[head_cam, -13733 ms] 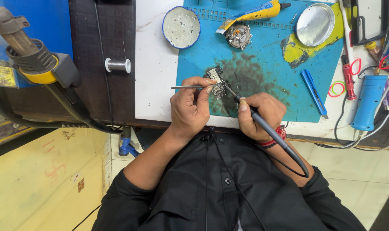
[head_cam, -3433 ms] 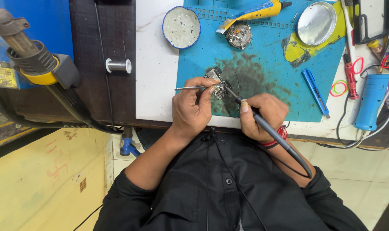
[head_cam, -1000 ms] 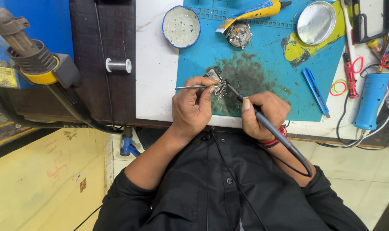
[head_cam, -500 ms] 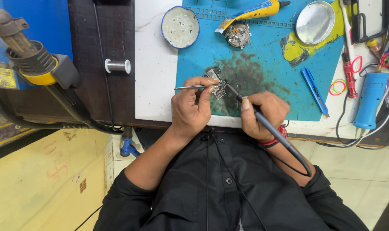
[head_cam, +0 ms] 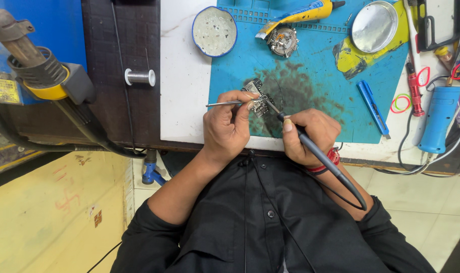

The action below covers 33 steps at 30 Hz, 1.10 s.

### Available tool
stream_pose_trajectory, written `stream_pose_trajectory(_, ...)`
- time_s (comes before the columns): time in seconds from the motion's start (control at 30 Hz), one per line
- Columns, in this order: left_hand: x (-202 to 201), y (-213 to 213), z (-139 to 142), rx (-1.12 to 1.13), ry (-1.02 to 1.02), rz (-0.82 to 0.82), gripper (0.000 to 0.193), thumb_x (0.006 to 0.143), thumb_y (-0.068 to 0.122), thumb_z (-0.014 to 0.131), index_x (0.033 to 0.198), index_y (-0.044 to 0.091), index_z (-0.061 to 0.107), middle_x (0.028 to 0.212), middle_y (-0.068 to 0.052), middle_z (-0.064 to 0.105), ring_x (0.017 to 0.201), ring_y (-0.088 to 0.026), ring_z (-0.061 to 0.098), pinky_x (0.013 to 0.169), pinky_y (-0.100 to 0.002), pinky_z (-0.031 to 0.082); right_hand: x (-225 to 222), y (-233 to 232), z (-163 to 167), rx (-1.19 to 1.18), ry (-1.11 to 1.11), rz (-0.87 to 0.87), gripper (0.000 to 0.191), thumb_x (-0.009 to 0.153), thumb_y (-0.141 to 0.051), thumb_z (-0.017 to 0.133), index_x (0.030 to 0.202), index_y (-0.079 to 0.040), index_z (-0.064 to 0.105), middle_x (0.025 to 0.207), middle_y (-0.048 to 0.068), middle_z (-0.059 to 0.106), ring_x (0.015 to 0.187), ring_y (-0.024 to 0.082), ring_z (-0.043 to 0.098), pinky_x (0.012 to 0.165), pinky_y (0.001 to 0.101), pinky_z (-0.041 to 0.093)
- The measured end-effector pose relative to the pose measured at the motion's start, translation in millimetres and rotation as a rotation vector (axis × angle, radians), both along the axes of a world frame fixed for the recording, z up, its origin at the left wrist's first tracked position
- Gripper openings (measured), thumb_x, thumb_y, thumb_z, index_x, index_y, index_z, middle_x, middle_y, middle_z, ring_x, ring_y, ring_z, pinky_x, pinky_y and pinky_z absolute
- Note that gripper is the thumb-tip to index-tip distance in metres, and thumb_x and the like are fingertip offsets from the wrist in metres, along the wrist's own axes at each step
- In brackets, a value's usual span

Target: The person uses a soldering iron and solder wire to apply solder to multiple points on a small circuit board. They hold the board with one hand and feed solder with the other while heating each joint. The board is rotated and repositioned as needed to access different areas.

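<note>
the left hand [head_cam: 229,126] pinches metal tweezers [head_cam: 225,104], fingers clamped on them, tips on the small circuit board [head_cam: 258,97]. the right hand [head_cam: 309,135], fingers closed round a soldering iron [head_cam: 316,154], touches its tip to the board. the board lies on the blue mat [head_cam: 321,81], the round tin [head_cam: 214,31] at its 11 o'clock.

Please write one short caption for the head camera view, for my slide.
Left hand holds tweezers and right hand a soldering iron on a small circuit board over a blue mat.

Black buttoned shirt [head_cam: 270,227], red wristband [head_cam: 333,157]
</note>
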<state>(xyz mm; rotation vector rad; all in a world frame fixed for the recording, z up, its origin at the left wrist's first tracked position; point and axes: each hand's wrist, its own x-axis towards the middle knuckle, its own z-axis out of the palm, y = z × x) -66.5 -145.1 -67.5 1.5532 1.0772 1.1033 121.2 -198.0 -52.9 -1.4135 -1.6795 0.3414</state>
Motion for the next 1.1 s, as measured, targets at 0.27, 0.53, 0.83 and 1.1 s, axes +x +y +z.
stream_pose_trajectory(0.27,1.1,-0.6,-1.0,0.016,-0.022,0.001,0.015,0.106,-0.004,0.062,0.118,0.004,0.057,0.113,-0.009,0.075,0.074,-0.005,0.065,0.064,-0.021,0.053,0.0,0.4,0.6,0.002,0.005,0.006,0.008,0.093,-0.002,0.069,0.088,-0.002,0.062,0.075,0.011,0.066,0.060,0.023,0.062,0.058,0.0344,0.046)
stream_pose_trajectory(0.53,0.5,-0.7,-1.6,-0.002,-0.025,-0.007,0.015,0.106,-0.004,0.062,0.117,0.004,0.057,0.113,-0.008,0.075,0.071,-0.005,0.063,0.063,-0.021,0.052,0.3,0.0,0.5,-0.004,0.003,-0.001,0.009,0.093,-0.003,0.069,0.088,-0.002,0.062,0.075,0.011,0.066,0.061,0.024,0.062,0.059,0.0350,0.047)
stream_pose_trajectory(0.83,0.6,-0.1,-1.0,-0.003,-0.007,-0.001,0.015,0.105,-0.004,0.063,0.116,0.004,0.057,0.112,-0.008,0.076,0.068,-0.004,0.062,0.061,-0.021,0.051,0.6,0.1,0.3,0.002,-0.004,0.002,0.009,0.093,-0.003,0.069,0.088,-0.002,0.062,0.074,0.011,0.065,0.060,0.025,0.061,0.059,0.0353,0.046)
stream_pose_trajectory(1.1,0.4,-0.4,-1.0,0.019,0.006,-0.001,0.015,0.105,-0.004,0.063,0.117,0.005,0.057,0.112,-0.007,0.075,0.069,-0.005,0.063,0.061,-0.022,0.052,1.9,1.1,-0.6,0.023,-0.005,0.041,0.009,0.093,-0.003,0.069,0.088,-0.002,0.061,0.076,0.011,0.067,0.062,0.024,0.063,0.059,0.0346,0.047)
